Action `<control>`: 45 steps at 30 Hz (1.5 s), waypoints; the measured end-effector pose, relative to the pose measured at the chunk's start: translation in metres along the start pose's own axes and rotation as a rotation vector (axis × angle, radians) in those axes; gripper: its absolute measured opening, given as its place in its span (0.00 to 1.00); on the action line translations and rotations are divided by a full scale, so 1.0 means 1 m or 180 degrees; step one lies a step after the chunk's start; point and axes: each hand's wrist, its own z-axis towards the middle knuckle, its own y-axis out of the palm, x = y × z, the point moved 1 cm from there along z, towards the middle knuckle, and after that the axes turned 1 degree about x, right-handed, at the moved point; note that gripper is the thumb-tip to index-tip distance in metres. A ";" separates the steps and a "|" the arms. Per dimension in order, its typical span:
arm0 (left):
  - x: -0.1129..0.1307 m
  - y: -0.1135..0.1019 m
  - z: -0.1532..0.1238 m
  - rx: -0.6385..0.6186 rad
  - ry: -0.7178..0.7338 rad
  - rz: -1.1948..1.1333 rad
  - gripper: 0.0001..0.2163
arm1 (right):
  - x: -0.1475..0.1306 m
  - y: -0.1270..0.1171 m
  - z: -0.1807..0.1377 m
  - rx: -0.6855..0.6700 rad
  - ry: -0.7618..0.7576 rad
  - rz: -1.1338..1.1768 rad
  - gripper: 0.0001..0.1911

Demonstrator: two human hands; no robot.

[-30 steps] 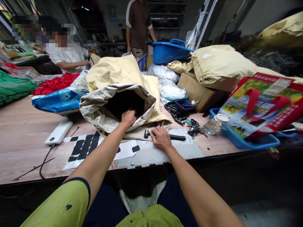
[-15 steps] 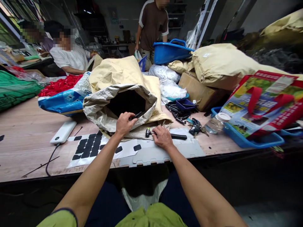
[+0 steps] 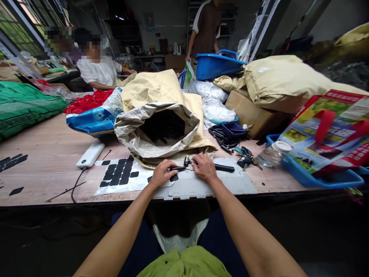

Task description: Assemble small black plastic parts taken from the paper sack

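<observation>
My left hand (image 3: 160, 174) is closed on a slim black part (image 3: 178, 168), held just above a grey plastic panel (image 3: 201, 187) at the table's front edge. My right hand (image 3: 204, 168) rests beside it, fingers curled over the handle of a small hammer (image 3: 213, 166) with a black grip. The two hands almost touch. Behind them lies an open paper sack (image 3: 161, 129) with dark parts inside. A white sheet with several black adhesive pads (image 3: 118, 175) lies left of my left hand.
A white power bank (image 3: 90, 154) with a cable sits at left. Keys (image 3: 245, 157), a jar (image 3: 271, 154), blue trays (image 3: 317, 173) and a printed bag (image 3: 325, 130) crowd the right. Two people sit at the far left and one stands at the back.
My left hand came out of the sack with a black part and moved down to the grey panel beside my right hand. The view shifted left.
</observation>
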 end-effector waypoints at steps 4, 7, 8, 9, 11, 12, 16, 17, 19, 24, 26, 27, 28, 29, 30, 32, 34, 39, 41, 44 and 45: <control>-0.005 0.001 0.000 0.0009 -0.0132 -0.0020 0.10 | 0.004 0.002 0.000 0.0036 -0.0115 -0.0031 0.07; -0.007 0.001 0.001 0.0014 -0.0183 -0.0054 0.09 | 0.003 0.000 0.000 0.0157 -0.0230 -0.0070 0.09; -0.007 0.001 0.001 0.0011 -0.0190 -0.0071 0.09 | 0.002 -0.002 0.000 0.0210 -0.0263 -0.0059 0.10; -0.007 0.000 0.001 0.0011 -0.0196 -0.0094 0.09 | -0.001 -0.005 -0.001 0.0266 -0.0292 -0.0027 0.11; -0.007 0.000 0.002 0.0004 -0.0189 -0.0152 0.09 | -0.008 -0.010 -0.003 0.0367 -0.0349 0.0110 0.12; -0.006 -0.001 0.002 -0.0005 -0.0181 -0.0187 0.08 | -0.012 -0.013 -0.003 0.0401 -0.0383 0.0207 0.13; -0.004 -0.001 0.002 -0.0023 -0.0200 -0.0284 0.08 | -0.034 -0.021 -0.006 0.0375 -0.0534 0.0614 0.14; -0.004 -0.001 0.002 -0.0009 -0.0217 -0.0302 0.08 | -0.039 -0.022 -0.007 0.0347 -0.0548 0.0682 0.15; -0.004 0.000 0.002 0.0017 -0.0239 -0.0340 0.08 | -0.049 -0.024 -0.008 0.0295 -0.0520 0.0760 0.16; -0.006 0.001 0.001 -0.0020 -0.0220 -0.0240 0.05 | -0.063 -0.019 -0.012 -0.0045 -0.0439 0.0588 0.17; -0.006 0.001 0.001 -0.0021 -0.0205 -0.0190 0.04 | -0.064 -0.018 -0.013 -0.0182 -0.0435 0.0492 0.16; -0.006 0.001 0.001 -0.0012 -0.0195 -0.0203 0.04 | -0.064 -0.019 -0.013 -0.0188 -0.0408 0.0483 0.16; -0.006 0.001 0.001 0.0007 -0.0190 -0.0232 0.05 | -0.063 -0.020 -0.013 -0.0150 -0.0368 0.0505 0.16; -0.006 0.002 0.001 0.0022 -0.0191 -0.0261 0.06 | -0.063 -0.021 -0.013 -0.0078 -0.0319 0.0546 0.16; -0.006 0.002 0.001 0.0026 -0.0197 -0.0282 0.06 | -0.061 -0.023 -0.014 0.0006 -0.0273 0.0593 0.16; -0.007 0.002 0.002 0.0024 -0.0216 -0.0282 0.08 | -0.059 -0.026 -0.017 0.0105 -0.0206 0.0649 0.17; -0.008 0.002 0.002 0.0009 -0.0207 -0.0255 0.08 | -0.057 -0.027 -0.020 0.0022 -0.0203 0.0644 0.17; -0.007 0.002 0.003 0.0029 -0.0220 -0.0226 0.09 | -0.050 -0.028 -0.017 -0.0029 -0.0160 0.0719 0.15; -0.006 0.001 0.002 0.0035 -0.0239 -0.0188 0.09 | -0.043 -0.029 -0.010 0.0105 -0.0103 0.0738 0.15; -0.006 0.001 0.003 0.0015 -0.0281 -0.0127 0.09 | -0.026 -0.027 0.002 0.0113 -0.0010 0.0579 0.14; -0.005 0.001 0.003 0.0001 -0.0287 -0.0107 0.09 | -0.020 -0.025 0.004 0.0083 0.0004 0.0494 0.14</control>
